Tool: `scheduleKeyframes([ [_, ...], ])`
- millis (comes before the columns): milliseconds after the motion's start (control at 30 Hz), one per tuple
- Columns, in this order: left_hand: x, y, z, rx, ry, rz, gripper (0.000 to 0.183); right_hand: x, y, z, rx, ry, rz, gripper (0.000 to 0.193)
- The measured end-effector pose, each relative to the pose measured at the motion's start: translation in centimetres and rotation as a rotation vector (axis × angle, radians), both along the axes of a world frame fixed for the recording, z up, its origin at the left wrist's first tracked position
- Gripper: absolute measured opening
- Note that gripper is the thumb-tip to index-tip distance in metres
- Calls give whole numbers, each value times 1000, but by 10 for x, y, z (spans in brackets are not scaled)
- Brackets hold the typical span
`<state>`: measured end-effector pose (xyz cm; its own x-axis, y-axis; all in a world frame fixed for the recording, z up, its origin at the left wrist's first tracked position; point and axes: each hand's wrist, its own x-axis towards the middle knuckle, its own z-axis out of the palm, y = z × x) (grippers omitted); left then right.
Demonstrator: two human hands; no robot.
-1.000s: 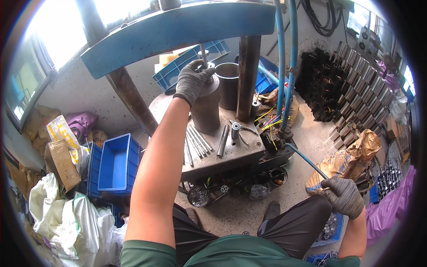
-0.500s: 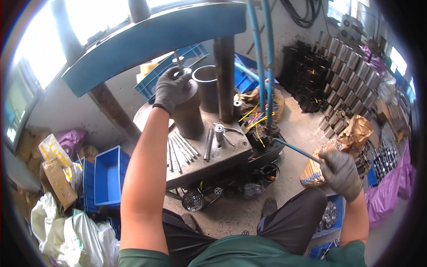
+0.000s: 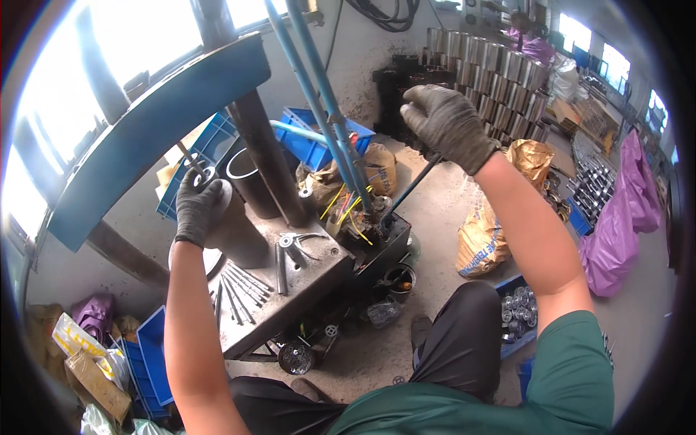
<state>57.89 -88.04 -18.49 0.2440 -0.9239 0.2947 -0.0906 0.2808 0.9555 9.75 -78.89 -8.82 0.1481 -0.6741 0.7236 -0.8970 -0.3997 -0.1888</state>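
Observation:
My left hand (image 3: 197, 209), in a dark grey glove, is closed around a small ring-shaped metal piece (image 3: 206, 176) at the top of an upright metal cylinder (image 3: 243, 235). Just above that piece hangs a thin metal rod (image 3: 188, 154), below the blue crossbeam (image 3: 163, 109) of a press. My right hand (image 3: 449, 129), gloved too, is raised at the upper end of a dark lever (image 3: 413, 187). Its fingers are curled, and the glove hides the lever's end. Beside the cylinder, several thin metal rods (image 3: 243, 290) lie on the press table (image 3: 319, 261).
Behind stands an open tube (image 3: 250, 190), next to a steel column (image 3: 268, 156). Blue hoses (image 3: 319, 87) run down to a unit with yellow wires (image 3: 357, 212). Paper sacks (image 3: 482, 239) and a blue bin of metal parts (image 3: 518, 315) are on the right; stacked steel cylinders (image 3: 486, 69) stand beyond.
My right hand has gone up and away, and the lever has swung from low to steeply raised. My left hand stays at the cylinder's top. The whole view has turned right.

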Motion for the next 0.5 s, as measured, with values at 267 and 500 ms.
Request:
scheduleKeyframes([
  [267, 25, 8, -26, -447, -144, -34, 38, 0, 22, -4, -60, 267, -113, 25],
  [500, -74, 162, -76, -424, 277, -210, 45, -9, 123, -45, -142, 377, -10, 31],
])
